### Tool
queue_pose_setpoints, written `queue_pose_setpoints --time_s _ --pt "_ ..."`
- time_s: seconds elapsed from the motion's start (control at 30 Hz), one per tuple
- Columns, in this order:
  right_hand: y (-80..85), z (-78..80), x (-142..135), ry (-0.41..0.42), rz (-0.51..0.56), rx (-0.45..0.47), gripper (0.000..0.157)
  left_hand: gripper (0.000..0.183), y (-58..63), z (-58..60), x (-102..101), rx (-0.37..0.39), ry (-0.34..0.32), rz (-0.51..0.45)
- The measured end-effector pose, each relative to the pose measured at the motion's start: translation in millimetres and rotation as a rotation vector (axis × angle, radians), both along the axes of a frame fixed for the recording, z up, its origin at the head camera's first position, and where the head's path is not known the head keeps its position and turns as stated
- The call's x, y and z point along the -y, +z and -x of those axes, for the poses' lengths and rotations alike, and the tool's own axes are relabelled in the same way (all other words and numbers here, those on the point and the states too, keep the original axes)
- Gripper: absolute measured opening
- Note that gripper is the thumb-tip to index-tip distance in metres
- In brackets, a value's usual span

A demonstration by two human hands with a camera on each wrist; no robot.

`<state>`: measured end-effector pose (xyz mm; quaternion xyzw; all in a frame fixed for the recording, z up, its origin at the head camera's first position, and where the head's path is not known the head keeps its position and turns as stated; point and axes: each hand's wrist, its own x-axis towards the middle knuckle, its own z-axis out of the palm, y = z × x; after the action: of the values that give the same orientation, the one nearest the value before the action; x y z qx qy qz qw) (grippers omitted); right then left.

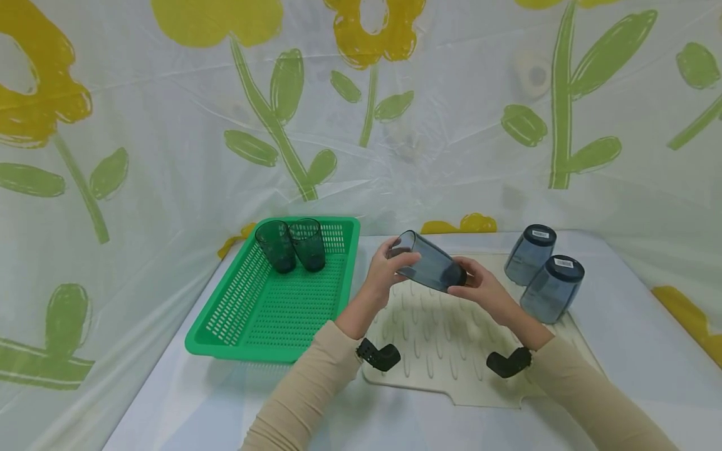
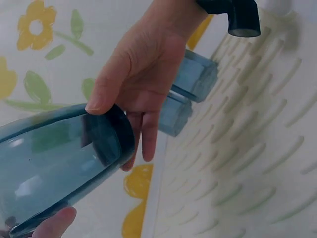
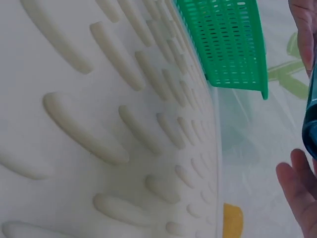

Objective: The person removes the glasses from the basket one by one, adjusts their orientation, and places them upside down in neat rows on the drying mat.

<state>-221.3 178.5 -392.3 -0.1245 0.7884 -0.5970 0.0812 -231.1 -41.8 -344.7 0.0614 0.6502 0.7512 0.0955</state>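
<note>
A clear blue-grey drinking glass (image 1: 431, 262) is held tilted above the mat, mouth to the upper left and dark base to the lower right. My left hand (image 1: 386, 269) grips it near the mouth, thumb laid along the near side. At the base, my right hand (image 1: 482, 289) holds the other end between thumb and fingers. In the left wrist view, the right thumb (image 2: 99, 99) presses the edge of the base, with the other fingers extending behind it. Only the base end of the glass (image 3: 310, 124) and some right fingers (image 3: 295, 183) show in the right wrist view.
A ribbed cream drying mat (image 1: 429, 351) lies below. On its right side two matching glasses, a rear one (image 1: 527, 257) and a nearer one (image 1: 549, 294), stand upside down. The green basket (image 1: 197, 344) at left holds two upright glasses (image 1: 307, 247). A flowered curtain hangs behind.
</note>
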Motion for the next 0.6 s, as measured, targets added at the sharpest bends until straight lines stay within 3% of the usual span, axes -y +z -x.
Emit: queue_pose_setpoints --time_s 0.17,0.27,0.4,0.6 --pt "3.7 -2.2 -3 -0.009 0.068 -0.025 0.066 0.066 3.3 1.4 3 0.034 -0.082 -0.077" --pt "4.5 -3.0 -5 -0.008 0.104 -0.056 0.057 0.067 6.0 2.4 6 0.051 -0.132 -0.077" --pt "5.7 -4.2 -10 0.01 0.167 -0.086 0.047 0.066 8.5 3.6 10 0.052 -0.183 -0.016" --pt "10.2 -5.9 -15 0.041 0.191 -0.108 0.048 0.066 11.6 4.7 16 0.037 -0.236 0.103"
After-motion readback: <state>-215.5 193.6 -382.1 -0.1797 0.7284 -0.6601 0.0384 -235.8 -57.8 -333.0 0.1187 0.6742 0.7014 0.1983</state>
